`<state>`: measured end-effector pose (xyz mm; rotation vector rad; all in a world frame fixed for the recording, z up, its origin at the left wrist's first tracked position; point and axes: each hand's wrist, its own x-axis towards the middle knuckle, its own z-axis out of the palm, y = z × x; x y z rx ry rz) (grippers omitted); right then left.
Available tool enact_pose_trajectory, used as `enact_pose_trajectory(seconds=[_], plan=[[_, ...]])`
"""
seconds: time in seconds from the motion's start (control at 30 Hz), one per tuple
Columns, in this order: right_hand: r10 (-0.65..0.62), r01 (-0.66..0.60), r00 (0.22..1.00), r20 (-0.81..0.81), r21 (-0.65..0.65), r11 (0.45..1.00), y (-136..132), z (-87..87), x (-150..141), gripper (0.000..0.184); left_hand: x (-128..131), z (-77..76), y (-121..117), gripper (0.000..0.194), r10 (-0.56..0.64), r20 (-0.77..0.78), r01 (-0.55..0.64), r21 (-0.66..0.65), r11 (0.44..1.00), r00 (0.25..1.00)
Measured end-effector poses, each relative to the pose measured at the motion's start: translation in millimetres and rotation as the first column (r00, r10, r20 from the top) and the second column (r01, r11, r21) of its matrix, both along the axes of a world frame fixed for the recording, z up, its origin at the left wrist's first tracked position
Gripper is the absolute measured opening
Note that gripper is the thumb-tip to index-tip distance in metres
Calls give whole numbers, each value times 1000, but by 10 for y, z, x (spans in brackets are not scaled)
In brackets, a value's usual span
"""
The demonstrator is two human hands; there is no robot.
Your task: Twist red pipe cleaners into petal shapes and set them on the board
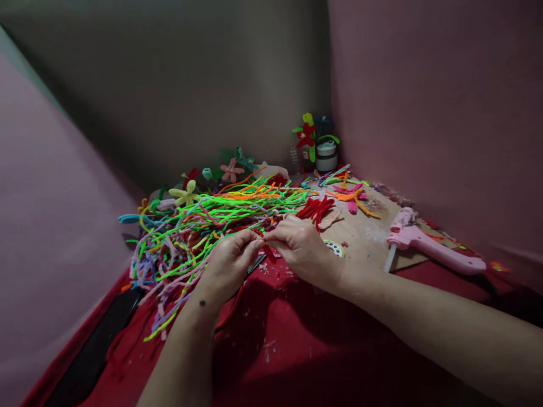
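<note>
Both hands meet over the red cloth, fingertips pinching a short red pipe cleaner (pixel 268 252) between them. My left hand (pixel 231 257) is closed with thumb and forefinger together on it. From the other side my right hand (pixel 303 249) grips the same piece, its fingers curled. Parts of the red piece are hidden by the fingers. Just beyond my right hand lies a bunch of cut red pipe cleaners (pixel 316 210). A large heap of green, pink, purple and orange pipe cleaners (pixel 237 203) spreads behind and beside my left hand.
A pink glue gun (pixel 436 246) lies at the right on a board (pixel 369 249). Orange and pink pipe-cleaner pieces (pixel 350 196) are near the board's back. Pipe-cleaner flowers (pixel 231 169) and a lidded jar (pixel 326 156) stand by the wall. A dark flat object (pixel 97 345) lies at left.
</note>
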<state>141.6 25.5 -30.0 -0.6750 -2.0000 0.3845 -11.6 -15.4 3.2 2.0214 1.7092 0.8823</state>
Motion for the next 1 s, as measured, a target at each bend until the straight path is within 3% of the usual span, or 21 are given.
enact_pose_trajectory(seconds=[0.07, 0.13, 0.2, 0.23, 0.47, 0.63, 0.77, 0.87, 1.0], plan=[[65, -85, 994, -88, -249, 965, 6, 23, 8, 16, -24, -16, 8, 24, 3, -18, -3, -4, 1000, 1000], [134, -200, 976, -169, -471, 859, 12, 48, 14, 15, -37, -31, 13, 24, 4, -44, -3, 9, 1000, 999], [169, -258, 965, -203, -589, 766, 19, 71, 17, 15, -34, -36, 9, 24, 11, -64, -9, 21, 1000, 998], [169, -256, 966, -198, -616, 745, 21, 81, 18, 15, -27, -34, 5, 24, 18, -69, -16, 28, 999, 997], [136, -209, 978, -160, -680, 703, 30, 100, 2, 14, 36, -45, 1, 22, 46, 12, -46, 67, 997, 999], [135, -329, 940, -312, -734, 594, 58, 50, -7, 12, 32, -29, 28, 22, 45, 177, -51, 34, 998, 983], [101, -415, 892, -441, -708, 571, 73, 42, 4, 10, -12, 51, 26, 20, -4, 146, -3, 50, 999, 989], [4, -429, 857, -515, -711, 557, 95, 49, 6, 7, -50, 77, 15, 20, -37, 162, 50, -76, 996, 986], [-48, -472, 806, -590, -689, 551, 135, 32, 2, 8, -67, 55, -5, 26, -14, 306, 122, -337, 934, 952]])
